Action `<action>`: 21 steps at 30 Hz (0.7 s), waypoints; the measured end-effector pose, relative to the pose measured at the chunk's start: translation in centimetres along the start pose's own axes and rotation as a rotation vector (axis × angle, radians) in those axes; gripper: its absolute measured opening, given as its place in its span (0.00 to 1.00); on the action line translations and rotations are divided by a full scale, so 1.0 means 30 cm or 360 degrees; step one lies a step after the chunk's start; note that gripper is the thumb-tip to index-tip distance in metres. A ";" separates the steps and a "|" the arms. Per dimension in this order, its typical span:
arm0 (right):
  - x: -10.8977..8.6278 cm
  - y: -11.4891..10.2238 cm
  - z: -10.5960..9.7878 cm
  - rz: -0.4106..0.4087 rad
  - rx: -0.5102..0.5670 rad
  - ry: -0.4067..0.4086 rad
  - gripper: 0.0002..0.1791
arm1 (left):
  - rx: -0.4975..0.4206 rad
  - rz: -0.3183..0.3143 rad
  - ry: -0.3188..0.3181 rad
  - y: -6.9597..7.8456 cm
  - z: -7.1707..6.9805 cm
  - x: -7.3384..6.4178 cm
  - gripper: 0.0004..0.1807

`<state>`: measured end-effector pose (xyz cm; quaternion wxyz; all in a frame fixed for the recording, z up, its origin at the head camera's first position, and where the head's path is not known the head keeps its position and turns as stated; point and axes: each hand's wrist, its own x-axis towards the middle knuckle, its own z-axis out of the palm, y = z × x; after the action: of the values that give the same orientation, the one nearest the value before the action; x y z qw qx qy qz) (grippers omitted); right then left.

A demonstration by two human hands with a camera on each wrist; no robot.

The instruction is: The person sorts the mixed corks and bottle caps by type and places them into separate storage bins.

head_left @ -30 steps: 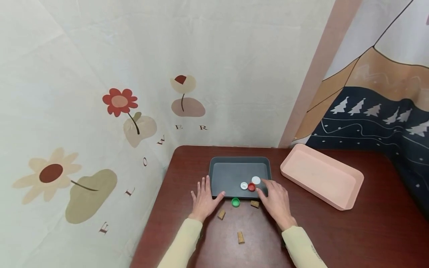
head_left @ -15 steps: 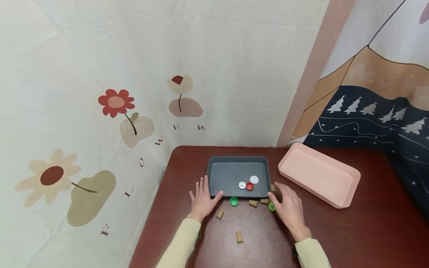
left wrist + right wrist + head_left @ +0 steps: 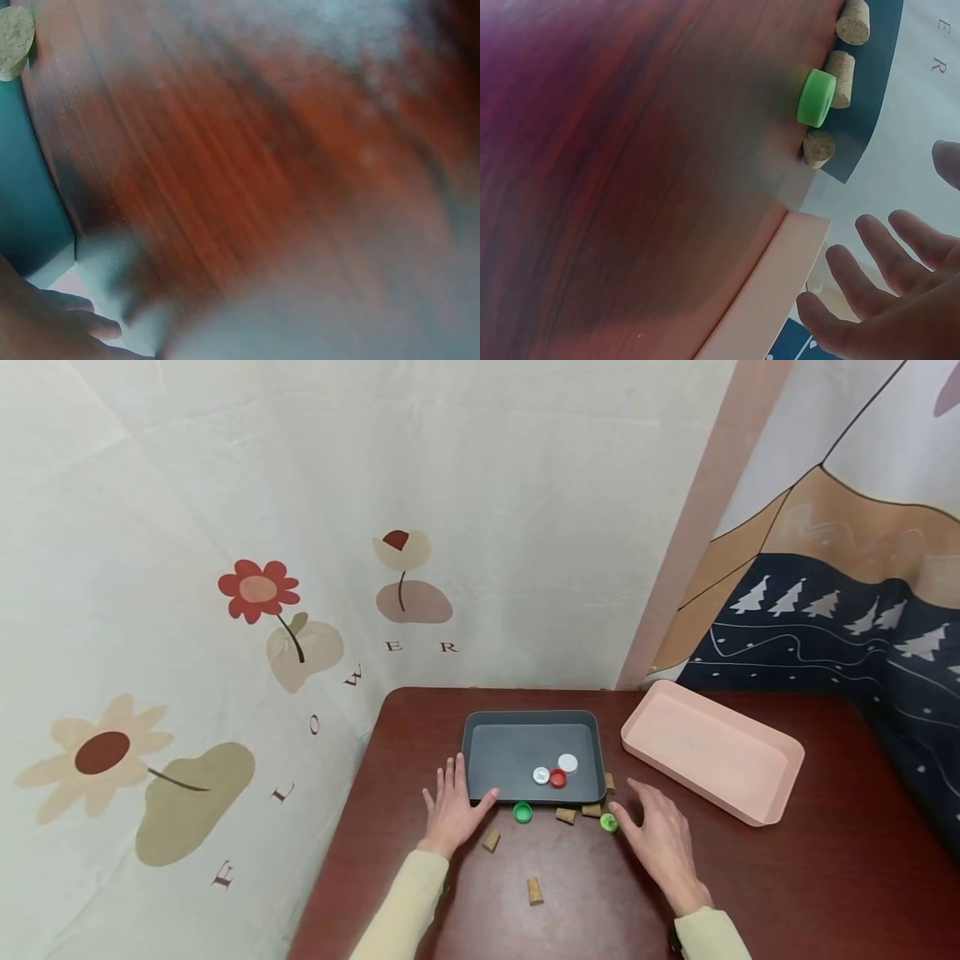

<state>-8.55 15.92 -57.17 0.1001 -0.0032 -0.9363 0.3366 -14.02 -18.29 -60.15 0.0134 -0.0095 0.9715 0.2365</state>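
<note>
A dark grey tray (image 3: 510,747) holds a larger white cap (image 3: 567,763), a smaller white cap (image 3: 541,775) and a red cap (image 3: 558,777) in its front right part. My left hand (image 3: 452,814) rests at the tray's front left corner, fingers spread along its left side. Off the tray's right side, my right hand (image 3: 663,839) hovers with relaxed fingers and holds nothing. Its thumb is close to a light green cap (image 3: 608,822). A darker green cap (image 3: 522,812) and corks (image 3: 566,816) lie along the tray's front edge; one cork (image 3: 610,782) sits by its right side.
A pink tray (image 3: 705,752) lies at an angle on the right of the brown table (image 3: 847,843). Two more corks lie nearer the front, one cork (image 3: 491,840) by the left hand and another cork (image 3: 534,891) farther forward. Printed cloth hangs behind the table.
My right hand has moved right, off the tray's front right corner. Corks and the light green cap there have come into view. The left hand stays at the tray.
</note>
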 end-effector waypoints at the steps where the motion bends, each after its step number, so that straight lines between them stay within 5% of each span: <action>1: -0.003 0.003 0.000 -0.0003 -0.0006 0.0003 0.32 | -0.0001 0.0001 0.0002 0.000 -0.001 -0.001 0.59; 21: -0.017 0.028 0.018 0.0021 -0.0310 -0.0215 0.38 | 0.0002 -0.0008 -0.0011 -0.001 0.001 0.002 0.60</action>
<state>-8.22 16.17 -58.21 0.0337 0.0035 -0.9692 0.2440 -14.08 -18.31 -60.18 0.0173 -0.0112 0.9716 0.2358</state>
